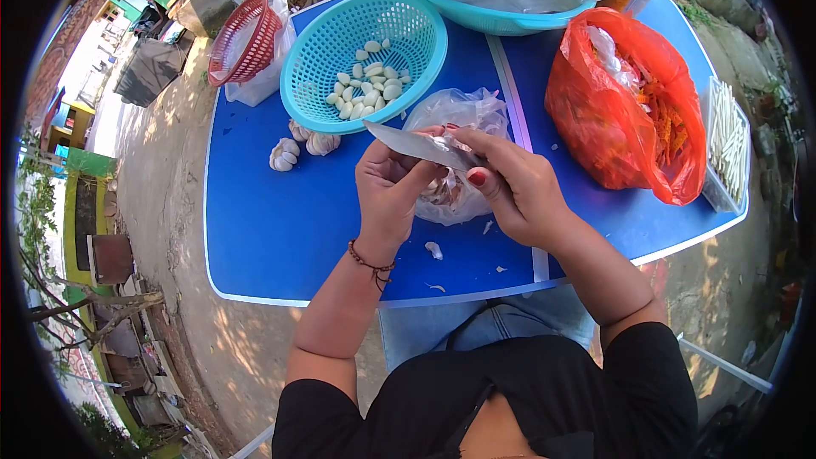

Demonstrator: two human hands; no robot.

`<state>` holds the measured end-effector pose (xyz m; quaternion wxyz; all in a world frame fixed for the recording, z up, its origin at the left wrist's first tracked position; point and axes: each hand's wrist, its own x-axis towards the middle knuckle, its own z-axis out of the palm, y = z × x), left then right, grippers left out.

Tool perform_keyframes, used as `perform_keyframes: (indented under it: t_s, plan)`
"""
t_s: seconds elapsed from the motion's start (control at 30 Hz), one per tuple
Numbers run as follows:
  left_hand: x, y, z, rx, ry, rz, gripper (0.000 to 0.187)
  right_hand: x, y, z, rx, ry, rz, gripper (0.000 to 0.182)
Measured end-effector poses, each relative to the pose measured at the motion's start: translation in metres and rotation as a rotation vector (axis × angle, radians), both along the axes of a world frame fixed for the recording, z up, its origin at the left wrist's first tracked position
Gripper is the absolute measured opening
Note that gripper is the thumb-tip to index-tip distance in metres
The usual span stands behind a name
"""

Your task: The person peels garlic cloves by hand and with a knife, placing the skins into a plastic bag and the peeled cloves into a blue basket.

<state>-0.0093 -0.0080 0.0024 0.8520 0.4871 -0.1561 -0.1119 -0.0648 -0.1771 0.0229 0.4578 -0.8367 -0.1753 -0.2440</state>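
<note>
My right hand (520, 191) grips a knife (415, 144), its broad blade pointing left across my fingers. Behind the blade, my left hand (387, 187) is closed in a pinch on a garlic clove, which is mostly hidden. Both hands are above a clear plastic bag (463, 204) with garlic skins in it. Just beyond them, a turquoise basket (319, 42) holds several peeled garlic cloves (370, 85). Whole garlic bulbs (285, 155) lie on the table to the left of the basket.
On the blue table (272, 238) are scraps of garlic skin (434, 250). A red plastic bag (595, 119) of orange-red pieces stands at right, beside a box of white sticks (727, 136). At the back are a red basket (255, 34) and a turquoise basin (510, 24) with a plastic container.
</note>
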Motion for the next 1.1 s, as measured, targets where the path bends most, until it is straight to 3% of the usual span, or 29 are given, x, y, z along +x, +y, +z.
perform_keyframes:
  t_s: [0.2, 0.4, 0.5, 0.9, 1.1]
  plan:
    - [-0.001, 0.002, -0.004, -0.038, -0.003, -0.012, 0.029, 0.0, -0.004, 0.004, -0.051, 0.083, 0.032, 0.035]
    - [0.001, 0.0, -0.003, -0.021, -0.003, -0.022, 0.028, 0.006, -0.003, -0.008, 0.056, -0.011, -0.007, 0.037]
    - [0.001, 0.001, -0.002, 0.004, 0.005, -0.022, 0.028, -0.002, -0.006, 0.005, 0.109, 0.197, 0.035, 0.039]
    - [-0.001, -0.001, 0.001, -0.038, 0.014, -0.038, 0.025, 0.005, -0.004, -0.004, 0.039, 0.021, 0.04, 0.036]
    - [0.001, 0.001, 0.001, -0.023, 0.012, -0.029, 0.024, 0.001, -0.005, 0.006, 0.167, 0.153, 0.092, 0.031]
